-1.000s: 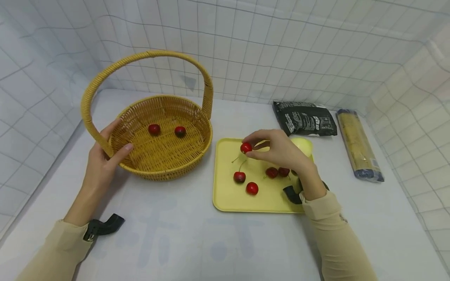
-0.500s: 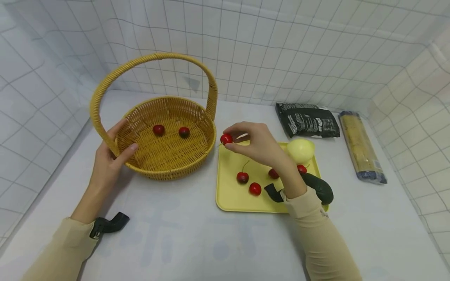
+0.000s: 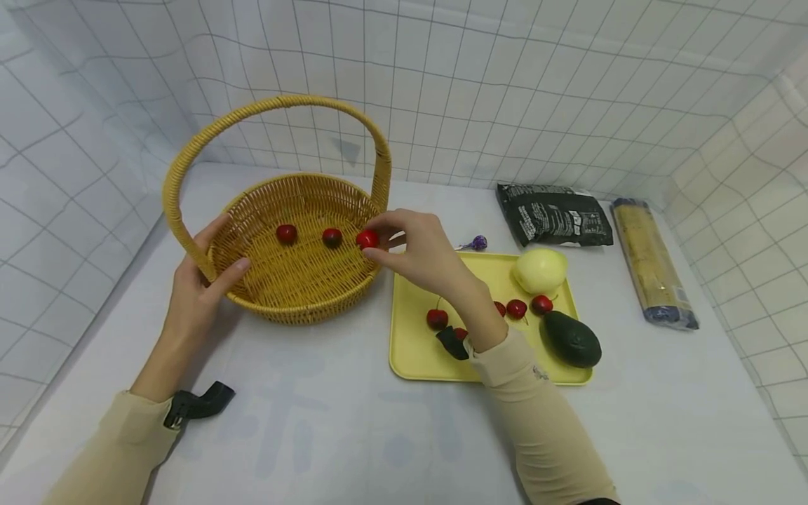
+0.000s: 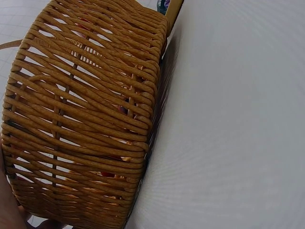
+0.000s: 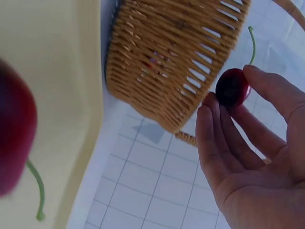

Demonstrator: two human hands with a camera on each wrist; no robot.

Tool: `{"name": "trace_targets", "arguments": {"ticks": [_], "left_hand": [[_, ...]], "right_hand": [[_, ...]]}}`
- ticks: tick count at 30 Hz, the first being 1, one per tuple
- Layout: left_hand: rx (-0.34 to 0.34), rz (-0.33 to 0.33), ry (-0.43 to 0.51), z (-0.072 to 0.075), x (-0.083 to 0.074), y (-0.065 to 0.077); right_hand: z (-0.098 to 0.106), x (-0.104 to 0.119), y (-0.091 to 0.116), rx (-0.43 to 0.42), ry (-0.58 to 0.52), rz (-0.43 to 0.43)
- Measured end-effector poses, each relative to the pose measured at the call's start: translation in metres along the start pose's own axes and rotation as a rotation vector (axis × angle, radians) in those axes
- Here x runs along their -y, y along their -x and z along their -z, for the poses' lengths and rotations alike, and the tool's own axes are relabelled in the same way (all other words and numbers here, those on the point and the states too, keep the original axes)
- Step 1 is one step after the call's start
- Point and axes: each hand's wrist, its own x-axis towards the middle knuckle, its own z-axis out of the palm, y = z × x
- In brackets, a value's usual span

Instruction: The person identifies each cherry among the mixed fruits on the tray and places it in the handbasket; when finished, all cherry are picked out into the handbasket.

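Observation:
My left hand [image 3: 200, 280] grips the left rim of a yellow wicker basket [image 3: 303, 308], thumb inside and fingers at the outer side below the handle. Between thumb and fingertips my right hand [image 3: 419, 252] pinches a red cherry [image 3: 367, 239] over the basket's right rim. That cherry [image 5: 233, 88] shows its green stem in the right wrist view. Two dark red cherries lie in the basket, one at left [image 3: 287, 234] and one nearer the middle [image 3: 332, 238]. The left wrist view shows the woven basket side [image 4: 81, 114] close up.
Right of the basket lies a yellow tray [image 3: 404, 358] with several cherries [image 3: 516, 309], a pale yellow lemon-like fruit [image 3: 540, 271] and an avocado [image 3: 571, 339]. Behind it are a purple-wrapped lollipop [image 3: 479, 243], a black packet [image 3: 555, 215] and a pack of dry noodles [image 3: 653, 263].
My right hand has carried the cherry leftward from above the tray to the basket's right rim, uncovering more of the tray. The left hand stays on the basket.

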Motion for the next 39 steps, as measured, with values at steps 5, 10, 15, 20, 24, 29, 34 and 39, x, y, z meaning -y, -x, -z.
{"name": "trace_targets", "arguments": {"ticks": [5,10,15,20,24,29,34,39], "left_hand": [[-0.001,0.004,-0.001,0.001,0.001,0.001],[0.000,0.008,-0.002,0.001,0.000,0.000],[0.005,0.012,-0.012,0.001,-0.002,0.000],[0.003,0.019,-0.011,0.001,-0.001,0.000],[0.000,0.017,0.002,0.000,0.000,-0.001],[0.002,0.015,0.002,0.000,0.000,-0.001],[0.003,0.015,-0.008,0.001,-0.001,-0.001],[0.001,0.020,0.004,0.001,-0.001,0.000]], "right_hand": [[-0.013,0.001,-0.004,-0.039,0.023,-0.010],[-0.020,0.002,-0.005,-0.136,0.012,-0.018],[-0.019,-0.001,-0.004,-0.185,0.004,-0.003],[-0.017,-0.003,-0.002,-0.196,0.000,0.020],[-0.016,-0.006,0.002,-0.222,0.006,0.052],[-0.014,-0.010,0.010,-0.265,0.024,0.085],[-0.011,-0.013,0.018,-0.293,0.056,0.095],[-0.007,-0.018,0.028,-0.289,0.084,0.071]]}}
